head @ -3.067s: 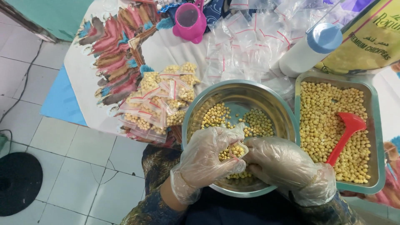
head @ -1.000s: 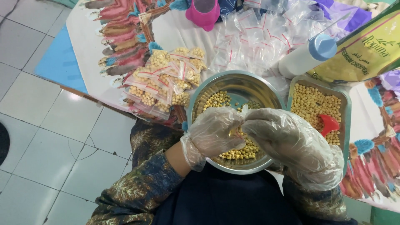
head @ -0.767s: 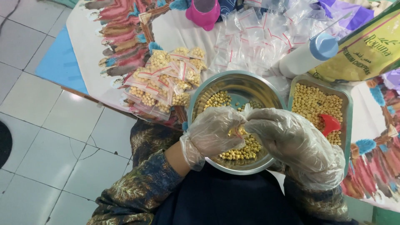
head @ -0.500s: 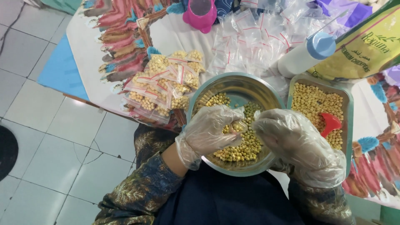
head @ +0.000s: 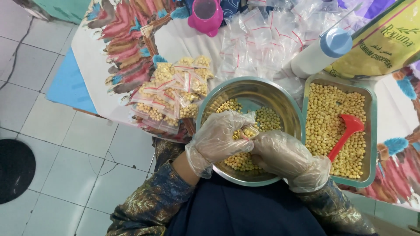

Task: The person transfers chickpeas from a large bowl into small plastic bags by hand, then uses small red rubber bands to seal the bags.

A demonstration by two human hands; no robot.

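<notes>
Nearest the camera, over the near half of the steel bowl point(head: 249, 131), both gloved hands meet. The left hand point(head: 218, 140) and the right hand point(head: 284, 155) pinch a small clear bag point(head: 249, 132) between them; the fingers of both are closed on it, and it already shows a few chickpeas inside. The bag hangs directly above the loose chickpeas point(head: 245, 159) lying in the bowl's bottom, which cover only part of the metal.

Just right of the bowl, touching its rim, sits a rectangular tray point(head: 369, 131) that is nearly full of chickpeas, with a red scoop point(head: 348, 133) resting in them. Left of the bowl and a little beyond it lies a heap of filled, sealed bags point(head: 173, 94) at the counter's point(head: 109, 52) edge.

Beyond the bowl, a spread of empty clear bags point(head: 262, 43) with red seal strips covers the cloth. A white bottle with a blue cap point(head: 321, 52) lies behind the tray, beside a large yellow sack point(head: 380, 39); a pink cup point(head: 205, 15) stands farthest away.

Judging by the piles, a fair batch is packed, yet many empty bags and most of the chickpeas are left.
</notes>
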